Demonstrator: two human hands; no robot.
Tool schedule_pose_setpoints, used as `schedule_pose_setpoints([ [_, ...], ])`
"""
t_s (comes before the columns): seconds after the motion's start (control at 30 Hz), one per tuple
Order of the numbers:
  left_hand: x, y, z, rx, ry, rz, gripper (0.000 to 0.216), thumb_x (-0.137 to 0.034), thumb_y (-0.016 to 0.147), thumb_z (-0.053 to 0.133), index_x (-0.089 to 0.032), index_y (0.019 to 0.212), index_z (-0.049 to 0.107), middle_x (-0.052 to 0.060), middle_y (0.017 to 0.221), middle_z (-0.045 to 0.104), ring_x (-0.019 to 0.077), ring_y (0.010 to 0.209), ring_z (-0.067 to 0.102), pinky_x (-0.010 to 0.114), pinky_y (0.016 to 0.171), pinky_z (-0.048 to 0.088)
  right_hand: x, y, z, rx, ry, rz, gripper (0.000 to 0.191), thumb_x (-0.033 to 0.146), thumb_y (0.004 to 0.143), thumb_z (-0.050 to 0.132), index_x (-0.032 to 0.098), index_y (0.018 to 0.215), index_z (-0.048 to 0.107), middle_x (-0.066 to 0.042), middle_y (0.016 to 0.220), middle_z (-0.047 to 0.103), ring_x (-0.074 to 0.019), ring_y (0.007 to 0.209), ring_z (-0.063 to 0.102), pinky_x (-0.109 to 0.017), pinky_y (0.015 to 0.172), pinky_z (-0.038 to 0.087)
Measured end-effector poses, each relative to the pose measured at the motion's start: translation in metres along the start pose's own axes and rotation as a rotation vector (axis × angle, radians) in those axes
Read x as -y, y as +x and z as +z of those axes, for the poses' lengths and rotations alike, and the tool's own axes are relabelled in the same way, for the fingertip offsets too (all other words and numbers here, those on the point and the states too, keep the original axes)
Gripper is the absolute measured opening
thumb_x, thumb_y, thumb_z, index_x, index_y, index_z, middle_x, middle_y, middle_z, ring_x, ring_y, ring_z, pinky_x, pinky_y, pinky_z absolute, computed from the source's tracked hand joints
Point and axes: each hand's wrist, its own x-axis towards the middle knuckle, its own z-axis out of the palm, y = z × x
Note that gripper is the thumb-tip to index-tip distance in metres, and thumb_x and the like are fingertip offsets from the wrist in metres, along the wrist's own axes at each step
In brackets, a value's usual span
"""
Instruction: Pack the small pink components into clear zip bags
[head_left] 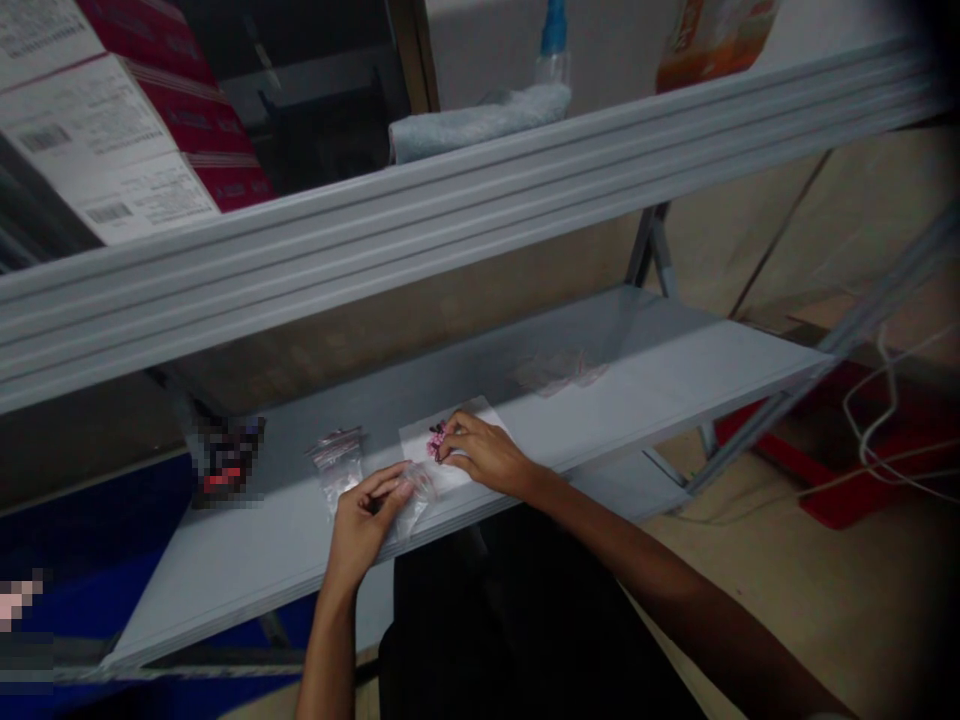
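Observation:
My left hand (365, 518) is closed, pinching a small clear plastic bag (415, 503) at the front edge of a grey shelf (240, 560). My right hand (484, 452) rests on a white sheet (420, 440), its fingertips pinched on a cluster of small pink and dark pieces (436, 440). A second small clear zip bag (337, 465) lies just left of my left hand.
More clear bags (559, 370) lie farther back on the shelf. A dark object (225, 462) stands at the shelf's left. An upper shelf rail (450, 210) crosses overhead, bearing a box (127, 110), a folded cloth (480, 120) and a bottle. White cables (885, 420) hang at right.

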Motion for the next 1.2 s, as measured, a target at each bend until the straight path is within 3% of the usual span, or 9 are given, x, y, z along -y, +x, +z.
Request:
schedule_pose_setpoints([
  [0.17, 0.001, -0.001, 0.0, 0.011, 0.009, 0.001, 0.039, -0.036, 0.082, 0.072, -0.016, 0.116, 0.071, 0.011, 0.104, 0.077, 0.0246, 0.094, 0.073, 0.034, 0.085, 0.055, 0.011, 0.003, 0.0, -0.081, 0.09, -0.04, 0.012, 0.022, 0.095, 0.058, 0.019, 0.098, 0.069, -0.007, 0.105, 0.062, -0.0173, 0.098, 0.061, -0.03, 0.086, 0.048],
  [0.3, 0.001, -0.002, 0.0, 0.01, 0.038, 0.003, 0.041, -0.037, 0.081, 0.073, -0.015, 0.116, 0.071, 0.011, 0.101, 0.078, 0.0248, 0.091, 0.073, 0.035, 0.086, 0.055, 0.022, 0.002, 0.0, -0.141, 0.221, -0.164, 0.014, 0.024, 0.097, 0.056, 0.021, 0.098, 0.07, -0.004, 0.096, 0.068, -0.0169, 0.092, 0.064, -0.031, 0.087, 0.048],
  [0.5, -0.001, -0.001, 0.0, 0.036, 0.043, 0.008, 0.044, -0.037, 0.08, 0.074, -0.016, 0.119, 0.07, 0.01, 0.103, 0.078, 0.0258, 0.095, 0.073, 0.037, 0.091, 0.054, 0.032, 0.0, 0.002, -0.135, 0.176, -0.255, 0.019, 0.022, 0.096, 0.056, 0.017, 0.095, 0.074, -0.007, 0.095, 0.071, -0.0182, 0.091, 0.065, -0.031, 0.084, 0.05],
  [0.6, -0.001, -0.001, 0.001, 0.052, 0.005, 0.029, 0.045, -0.036, 0.082, 0.072, -0.017, 0.122, 0.068, 0.011, 0.111, 0.076, 0.0259, 0.101, 0.071, 0.037, 0.095, 0.052, 0.036, -0.001, 0.001, -0.112, 0.204, -0.227, 0.019, 0.022, 0.096, 0.057, 0.018, 0.109, 0.071, -0.007, 0.1, 0.073, -0.0186, 0.096, 0.066, -0.031, 0.088, 0.05],
  [0.77, -0.002, -0.002, 0.001, 0.009, -0.07, 0.006, 0.046, -0.036, 0.082, 0.072, -0.017, 0.124, 0.067, 0.011, 0.114, 0.075, 0.0257, 0.101, 0.071, 0.034, 0.09, 0.054, 0.046, -0.005, 0.0, 0.01, 0.315, -0.107, 0.041, 0.03, 0.092, 0.063, 0.023, 0.132, 0.057, -0.004, 0.105, 0.074, -0.0158, 0.086, 0.069, -0.028, 0.082, 0.051],
  [1.0, -0.002, 0.0, -0.004, -0.11, 0.001, 0.063, 0.023, -0.037, 0.08, 0.073, -0.017, 0.09, 0.077, 0.007, 0.088, 0.078, 0.0214, 0.081, 0.071, 0.029, 0.076, 0.054, 0.042, -0.005, 0.003, -0.046, 0.366, -0.129, 0.045, 0.013, 0.09, 0.057, 0.024, 0.134, 0.055, -0.007, 0.125, 0.066, -0.0184, 0.103, 0.065, -0.035, 0.094, 0.05],
  [1.1, 0.0, 0.001, -0.006, -0.123, 0.001, 0.078, 0.02, -0.036, 0.079, 0.075, -0.017, 0.085, 0.076, 0.005, 0.083, 0.076, 0.0188, 0.077, 0.068, 0.027, 0.074, 0.052, 0.041, -0.005, 0.004, -0.085, 0.496, -0.103, 0.052, 0.013, 0.087, 0.06, 0.024, 0.137, 0.051, -0.009, 0.127, 0.06, -0.0143, 0.088, 0.065, -0.031, 0.083, 0.054],
  [1.2, 0.002, 0.001, -0.006, -0.135, -0.016, 0.07, 0.021, -0.037, 0.08, 0.074, -0.017, 0.088, 0.076, 0.004, 0.081, 0.075, 0.0167, 0.073, 0.066, 0.026, 0.071, 0.05, 0.041, -0.006, 0.007, -0.082, 0.579, -0.056, 0.052, 0.014, 0.086, 0.06, 0.022, 0.137, 0.051, -0.007, 0.112, 0.065, -0.012, 0.077, 0.063, -0.028, 0.077, 0.054],
])
